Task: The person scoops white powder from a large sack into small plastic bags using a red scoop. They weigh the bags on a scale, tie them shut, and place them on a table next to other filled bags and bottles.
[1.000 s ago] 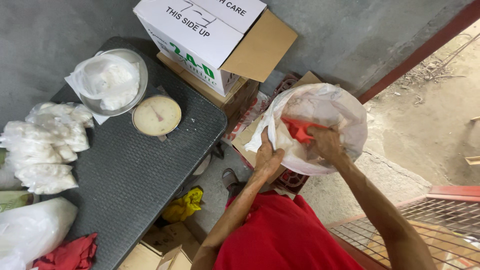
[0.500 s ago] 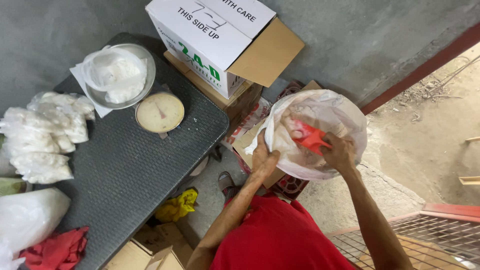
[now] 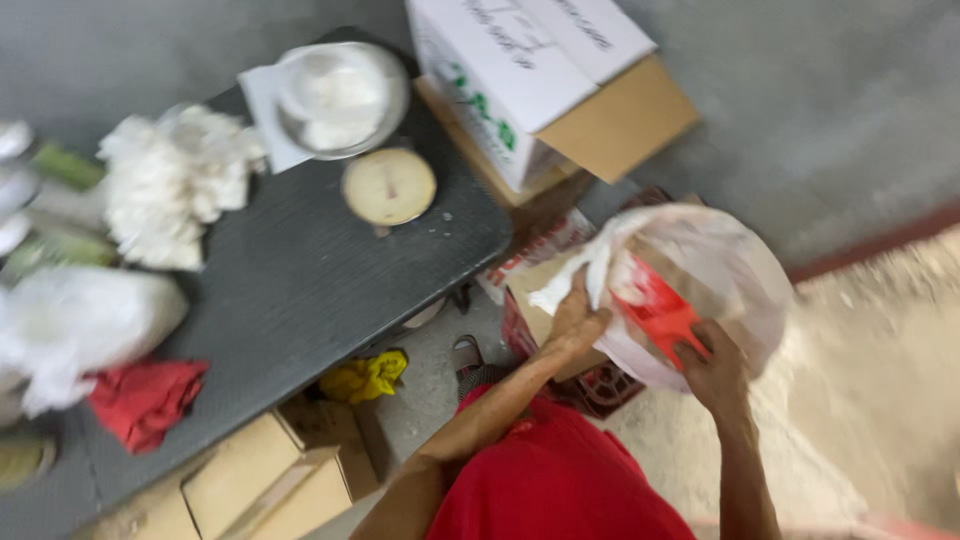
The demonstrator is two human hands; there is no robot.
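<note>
Both hands were on a big translucent white plastic bag (image 3: 720, 270), held up over the floor just right of the dark table (image 3: 280, 290). Left hand (image 3: 575, 325) was closed on the bag's bunched-up edge on the side nearest the table, fingers wrapped round the plastic. Right hand (image 3: 715, 372) was cupped under the bag's lower side, further from the table, fingers pressed into it, with a red scoop-shaped thing (image 3: 655, 305) showing through the plastic right above it. Couldn't tell if that hand was pinching the red thing through the bag or just holding plastic, everything was pretty blurred

Below the bag, next to the table's right end, sat a red crate (image 3: 590, 385) with some brown cardboard on it. On the table's far end there was a round dial scale (image 3: 389, 186) and right behind it a metal bowl (image 3: 340, 95) full of something white. Left of the scale lay a heap of white fluffy stuff (image 3: 175, 185). Nearer the table's front edge were 1 bulging white bag (image 3: 80, 325) and a red cloth (image 3: 145, 400). Beyond the table's far right corner, a white printed carton (image 3: 530, 75) rested on brown cardboard. Under the table's front edge sat a yellow rag (image 3: 368, 378) on the floor and a couple of brown boxes (image 3: 265, 480)
</note>
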